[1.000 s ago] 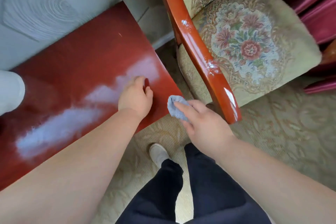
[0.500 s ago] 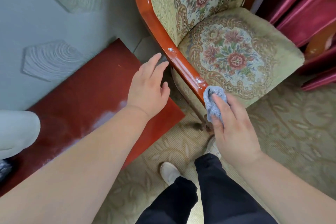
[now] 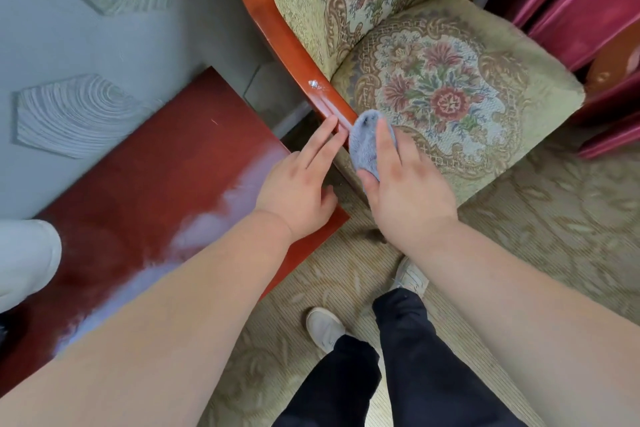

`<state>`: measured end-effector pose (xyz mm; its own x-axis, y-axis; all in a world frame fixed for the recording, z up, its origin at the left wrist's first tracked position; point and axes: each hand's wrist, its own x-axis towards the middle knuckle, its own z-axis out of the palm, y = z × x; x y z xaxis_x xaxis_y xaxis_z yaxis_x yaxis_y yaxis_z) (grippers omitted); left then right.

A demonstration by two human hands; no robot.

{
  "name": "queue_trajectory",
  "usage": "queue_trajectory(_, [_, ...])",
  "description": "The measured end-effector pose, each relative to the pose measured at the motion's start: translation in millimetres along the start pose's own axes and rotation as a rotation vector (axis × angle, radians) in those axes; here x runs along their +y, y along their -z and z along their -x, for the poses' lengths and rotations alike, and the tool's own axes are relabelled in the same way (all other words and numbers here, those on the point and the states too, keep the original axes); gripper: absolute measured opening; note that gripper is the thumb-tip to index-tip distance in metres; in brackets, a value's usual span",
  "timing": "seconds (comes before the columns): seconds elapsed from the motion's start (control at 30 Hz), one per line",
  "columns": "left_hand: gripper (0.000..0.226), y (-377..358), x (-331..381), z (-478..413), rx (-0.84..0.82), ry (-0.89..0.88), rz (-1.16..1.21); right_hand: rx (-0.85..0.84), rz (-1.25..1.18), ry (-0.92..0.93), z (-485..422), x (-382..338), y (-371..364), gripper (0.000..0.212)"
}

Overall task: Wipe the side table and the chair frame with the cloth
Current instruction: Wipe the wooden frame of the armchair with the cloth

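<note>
Since half a second ago, we note the cloth (image 3: 367, 146) has moved up the chair frame (image 3: 277, 28), and the left hand (image 3: 298, 180) has closed in beside it. The right hand (image 3: 405, 184) keeps its grip clenched on the cloth, pressing it on the armrest. The left grip is released, fingertips (image 3: 330, 123) touching the frame. The red table (image 3: 156, 184) lies left, streaked pale.

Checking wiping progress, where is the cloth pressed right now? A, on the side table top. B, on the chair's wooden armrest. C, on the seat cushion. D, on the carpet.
B: the right hand presses the blue cloth onto the chair's wooden armrest, beside the left hand's fingers.
</note>
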<state>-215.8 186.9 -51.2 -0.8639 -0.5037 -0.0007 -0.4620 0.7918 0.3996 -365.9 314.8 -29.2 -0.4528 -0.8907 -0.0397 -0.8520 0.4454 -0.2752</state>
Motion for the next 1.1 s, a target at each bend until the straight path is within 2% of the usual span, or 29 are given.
queue_trajectory(0.23, [0.093,1,3,3,-0.054,0.045,0.023,0.049,-0.060,0.005,89,37,-11,0.071])
queue_trajectory(0.37, [0.095,1,-6,2,-0.052,0.021,0.024,0.000,-0.048,0.020,51,22,-6,0.066])
queue_trajectory(0.6, [0.087,-6,-14,-7,0.061,-0.035,0.029,-0.262,0.068,0.003,-46,-24,18,0.071])
queue_trajectory(0.73, [0.078,-6,-8,-12,0.173,0.039,0.027,-0.168,0.056,0.070,-13,-3,15,0.067])
queue_trajectory(0.9, [0.073,8,-13,-21,0.238,0.192,0.027,-0.066,-0.010,0.088,40,23,4,0.063])
queue_trajectory(1.0, [0.072,13,-24,-23,0.245,0.257,0.009,-0.079,0.053,0.081,9,6,4,0.069])
queue_trajectory(1.1, [0.067,9,-26,-23,0.286,0.349,0.067,-0.173,0.137,0.112,-52,-23,5,0.078])
